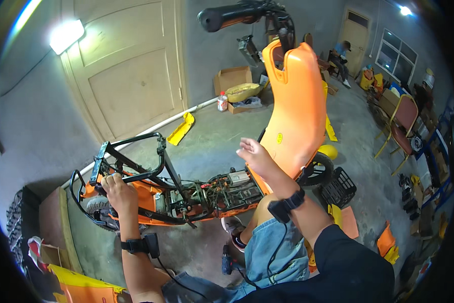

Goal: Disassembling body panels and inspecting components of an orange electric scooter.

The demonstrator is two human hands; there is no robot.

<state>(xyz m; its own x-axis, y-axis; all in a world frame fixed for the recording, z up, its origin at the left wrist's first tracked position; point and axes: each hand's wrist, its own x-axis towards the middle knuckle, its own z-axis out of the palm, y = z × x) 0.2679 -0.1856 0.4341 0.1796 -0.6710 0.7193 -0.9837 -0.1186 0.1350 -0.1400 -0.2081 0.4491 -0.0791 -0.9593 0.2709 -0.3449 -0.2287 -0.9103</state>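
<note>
A partly stripped electric scooter stands across the floor before me, its orange front panel (297, 96) at the right and its bare black metal frame (167, 161) at the left. My left hand (118, 194) is at the rear of that frame, fingers curled over a black tube. My right hand (256, 155) is raised beside the front panel, fingers apart and holding nothing. Between the hands lies the uncovered middle, with wiring (211, 189) and metal parts. A handlebar grip (214, 20) juts out at the top.
A cordless drill (227, 262) stands on the floor by my shoe (233, 227). Beyond the scooter lie a yellow panel (181, 129), a bottle (222, 102) and an open cardboard box (233, 78). A black crate (339, 187) sits right of the front wheel; another person (341, 56) sits far back.
</note>
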